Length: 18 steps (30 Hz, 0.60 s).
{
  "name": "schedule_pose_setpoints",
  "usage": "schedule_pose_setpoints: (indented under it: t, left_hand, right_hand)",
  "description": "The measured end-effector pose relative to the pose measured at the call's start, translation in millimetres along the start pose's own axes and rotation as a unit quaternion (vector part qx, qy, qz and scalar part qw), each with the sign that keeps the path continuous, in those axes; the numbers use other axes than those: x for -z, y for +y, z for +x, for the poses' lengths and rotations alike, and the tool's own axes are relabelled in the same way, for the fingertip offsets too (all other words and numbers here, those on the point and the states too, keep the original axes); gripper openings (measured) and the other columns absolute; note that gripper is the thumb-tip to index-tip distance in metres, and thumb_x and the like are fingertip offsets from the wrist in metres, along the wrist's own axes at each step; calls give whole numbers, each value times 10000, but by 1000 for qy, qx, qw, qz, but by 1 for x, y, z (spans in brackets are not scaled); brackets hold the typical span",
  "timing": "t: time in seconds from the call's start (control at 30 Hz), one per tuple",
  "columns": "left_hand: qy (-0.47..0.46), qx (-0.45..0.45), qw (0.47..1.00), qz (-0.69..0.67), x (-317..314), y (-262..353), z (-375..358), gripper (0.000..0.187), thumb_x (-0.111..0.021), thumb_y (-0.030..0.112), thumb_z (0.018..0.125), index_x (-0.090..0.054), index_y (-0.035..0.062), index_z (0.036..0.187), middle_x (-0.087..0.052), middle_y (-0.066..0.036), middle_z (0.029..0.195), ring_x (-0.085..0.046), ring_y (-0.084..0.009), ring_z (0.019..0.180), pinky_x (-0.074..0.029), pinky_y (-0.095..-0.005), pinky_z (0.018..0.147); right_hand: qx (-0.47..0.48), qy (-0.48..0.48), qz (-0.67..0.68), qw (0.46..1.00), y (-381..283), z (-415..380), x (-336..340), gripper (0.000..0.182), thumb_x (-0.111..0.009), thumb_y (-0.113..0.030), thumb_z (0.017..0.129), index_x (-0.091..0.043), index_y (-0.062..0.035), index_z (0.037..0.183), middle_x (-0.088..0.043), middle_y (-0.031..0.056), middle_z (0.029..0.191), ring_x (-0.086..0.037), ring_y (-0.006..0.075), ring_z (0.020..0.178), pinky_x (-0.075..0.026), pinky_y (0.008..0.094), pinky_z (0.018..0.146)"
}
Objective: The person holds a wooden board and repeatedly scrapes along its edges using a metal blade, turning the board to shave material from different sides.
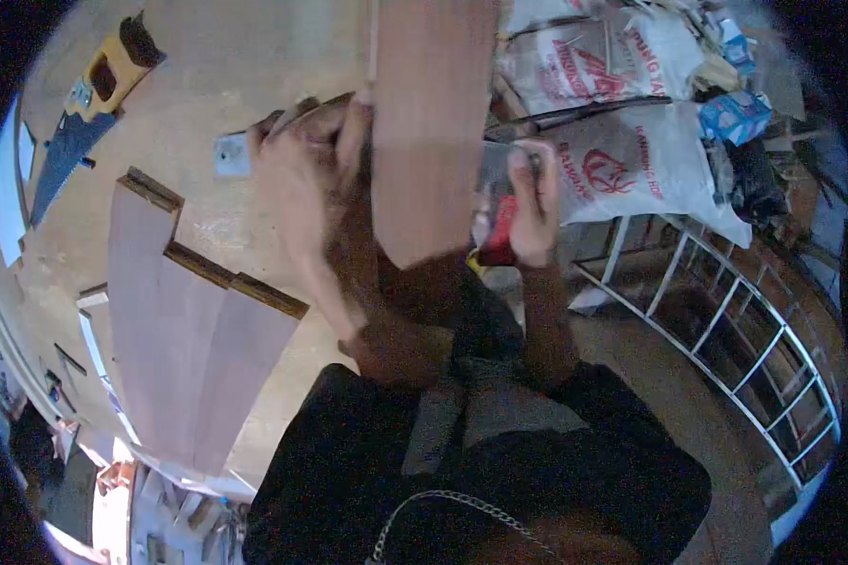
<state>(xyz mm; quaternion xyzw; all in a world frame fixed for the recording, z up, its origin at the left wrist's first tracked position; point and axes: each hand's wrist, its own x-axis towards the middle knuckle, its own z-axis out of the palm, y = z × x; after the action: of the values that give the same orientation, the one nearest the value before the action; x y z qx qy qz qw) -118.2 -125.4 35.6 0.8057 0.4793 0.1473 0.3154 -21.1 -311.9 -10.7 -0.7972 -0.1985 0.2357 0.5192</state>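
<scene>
The left hand [306,169] grips the left edge of a reddish wooden board [432,122] that stands up over the workbench [207,85], while the right hand [532,202] is clenched around a red-handled tool [497,231] (its working end is hidden) at the board's right edge. More boards [188,348] lie at left on the bench, a handsaw [85,113] beyond them, and printed sacks [622,160] sit on the right.

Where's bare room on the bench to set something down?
Bare bench top between the handsaw and the upright plank. Another patch between the flat boards and left hand. Crowded right of the right hand: sacks, ladder.
</scene>
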Motion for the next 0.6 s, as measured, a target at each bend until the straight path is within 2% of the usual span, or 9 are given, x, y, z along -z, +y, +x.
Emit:
schedule_pose_setpoints:
  t: [0.2, 0.3, 0.37, 0.4, 0.43, 0.5, 0.53, 0.57, 0.6]
  left_hand:
    - [-23, 21, 999, -7, -1, 6, 4, 398, -580, 355, 932, -720, 2, 811, -620, -190, 695, -592, -336, 760, -403, -398, 814]
    - [-62, 26, 998, -5, 15, -4, 10, 357, -577, 316, 935, -713, 3, 832, -620, -175, 710, -578, -343, 749, -397, -408, 797]
    - [-37, -134, 990, 25, 19, -28, 14, 303, -584, 296, 930, -709, 22, 893, -648, -164, 784, -595, -350, 789, -410, -404, 800]
    - [-40, -113, 990, -67, 30, -20, 17, 273, -593, 290, 925, -707, 44, 958, -669, -154, 854, -624, -337, 828, -440, -402, 799]
    - [-30, -102, 993, -61, 28, -24, 13, 273, -593, 290, 925, -707, 44, 958, -669, -154, 854, -624, -337, 828, -440, -402, 799]
    - [5, -139, 988, 64, 17, -42, 2, 236, -613, 273, 911, -718, 65, 947, -682, -126, 858, -646, -327, 846, -473, -396, 784]
    - [38, -143, 985, 91, 18, -44, -10, 202, -635, 260, 895, -713, 73, 894, -686, -104, 840, -654, -321, 812, -484, -394, 754]
    - [44, -138, 985, 96, 18, -42, -24, 202, -635, 260, 895, -713, 73, 894, -686, -104, 840, -654, -321, 812, -484, -394, 754]
    - [43, -86, 991, 93, 19, -33, -36, 188, -642, 254, 889, -709, 80, 874, -680, -101, 821, -651, -321, 786, -483, -391, 719]
  right_hand:
    - [-1, 45, 46, 998, 6, 2, -10, 195, -531, -202, 997, -534, -30, 1090, -532, 37, 994, -479, 122, 926, -394, 269, 863]
    - [-21, -5, 47, 999, 15, -9, 0, 318, -544, -221, 997, -511, 0, 1224, -545, 73, 1130, -492, 152, 1042, -384, 284, 943]
    - [-186, 53, 138, 971, 29, -19, -2, 521, -548, -273, 997, -398, 32, 1393, -485, 134, 1336, -456, 213, 1208, -331, 323, 1054]
    - [-171, 31, 42, 984, 28, -15, 5, 601, -525, -304, 1003, -316, 61, 1432, -363, 173, 1444, -353, 238, 1318, -255, 344, 1107]
    - [-153, 12, -54, 987, 21, -10, 9, 683, -502, -336, 1010, -235, 90, 1472, -242, 211, 1552, -249, 262, 1427, -178, 364, 1161]
    - [-132, -19, 10, 991, -3, -3, 4, 668, -511, -353, 1007, -245, 33, 1483, -357, 185, 1479, -355, 275, 1338, -236, 380, 1132]
    - [-37, -21, -160, 986, 10, 11, 12, 587, -493, -348, 1017, -312, 14, 1441, -521, 162, 1293, -529, 242, 1143, -407, 366, 996]
    - [-32, -28, -157, 987, 15, 24, 23, 587, -493, -348, 1017, -312, 14, 1441, -521, 162, 1293, -529, 242, 1143, -407, 366, 996]
    - [-74, -92, -67, 991, 2, 38, 27, 522, -494, -350, 1016, -366, -5, 1385, -554, 121, 1138, -560, 200, 969, -450, 335, 843]
